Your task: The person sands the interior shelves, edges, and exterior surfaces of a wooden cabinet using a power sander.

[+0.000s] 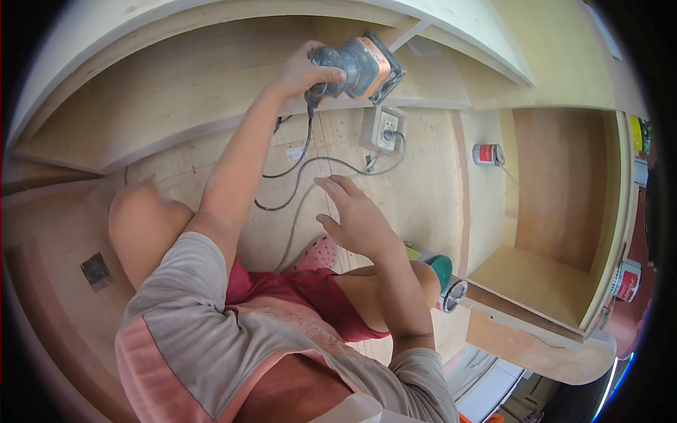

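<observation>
My left hand point(303, 74), reaching far forward, is wrapped round the dark grey body of a palm sander point(360, 67) with an orange band. Its square pad points to the right, beside a narrow wooden divider point(410, 34) of the pale cabinet; whether they touch I cannot tell. A black cord point(311, 134) hangs from the sander's rear end. Nearer to me, my right hand point(356, 218) is held above the floor with fingers apart and nothing in it. Below and beyond it, a dark cable point(331, 159) curves to a plug in a white socket box point(383, 131).
An open wooden cabinet point(557, 190) stands at the right, with a red-labelled can point(486, 154) beside it. Another can point(627, 280) is at its far right edge. Green and silver cans point(441, 271) stand by my right knee. A loose panel point(518, 345) lies lower right.
</observation>
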Demonstrator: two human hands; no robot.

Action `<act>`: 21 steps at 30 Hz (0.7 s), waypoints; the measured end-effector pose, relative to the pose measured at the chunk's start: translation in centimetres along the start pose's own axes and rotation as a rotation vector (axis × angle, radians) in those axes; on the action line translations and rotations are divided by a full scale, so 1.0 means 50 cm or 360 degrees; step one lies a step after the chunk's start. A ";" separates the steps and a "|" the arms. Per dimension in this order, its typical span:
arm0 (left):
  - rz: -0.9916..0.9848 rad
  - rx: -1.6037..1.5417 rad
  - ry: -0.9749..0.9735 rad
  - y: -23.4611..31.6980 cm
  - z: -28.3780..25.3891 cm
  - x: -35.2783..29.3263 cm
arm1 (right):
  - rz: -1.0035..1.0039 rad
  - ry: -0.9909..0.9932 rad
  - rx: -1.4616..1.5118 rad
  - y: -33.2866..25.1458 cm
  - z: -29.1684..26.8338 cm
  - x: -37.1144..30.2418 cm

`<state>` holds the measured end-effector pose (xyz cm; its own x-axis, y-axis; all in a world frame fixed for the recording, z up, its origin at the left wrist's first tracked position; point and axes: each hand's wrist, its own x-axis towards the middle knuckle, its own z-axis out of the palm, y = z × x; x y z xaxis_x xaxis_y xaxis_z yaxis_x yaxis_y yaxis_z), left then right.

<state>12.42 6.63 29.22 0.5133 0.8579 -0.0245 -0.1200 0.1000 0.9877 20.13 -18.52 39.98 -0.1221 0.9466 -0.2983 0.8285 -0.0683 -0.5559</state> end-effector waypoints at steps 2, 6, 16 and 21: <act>0.0116 -0.0169 0.0006 0.033 0.003 -0.009 | -0.0081 0.0031 0.0008 0.012 -0.009 -0.016; 0.0177 -0.0151 0.0064 0.083 0.028 -0.025 | -0.0033 -0.0007 0.0025 0.040 -0.009 -0.047; 0.0358 -0.0036 0.0104 0.088 0.004 0.014 | -0.0086 0.0058 -0.0152 0.013 0.036 -0.087; 0.0113 -0.0369 -0.0041 0.099 0.004 0.034 | -0.0029 0.0013 -0.0200 0.004 0.054 -0.083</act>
<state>12.88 8.49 34.09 0.5177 0.8541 0.0504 -0.3466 0.1555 0.9250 19.32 -23.29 39.02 -0.1339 0.9500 -0.2822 0.8882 -0.0112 -0.4593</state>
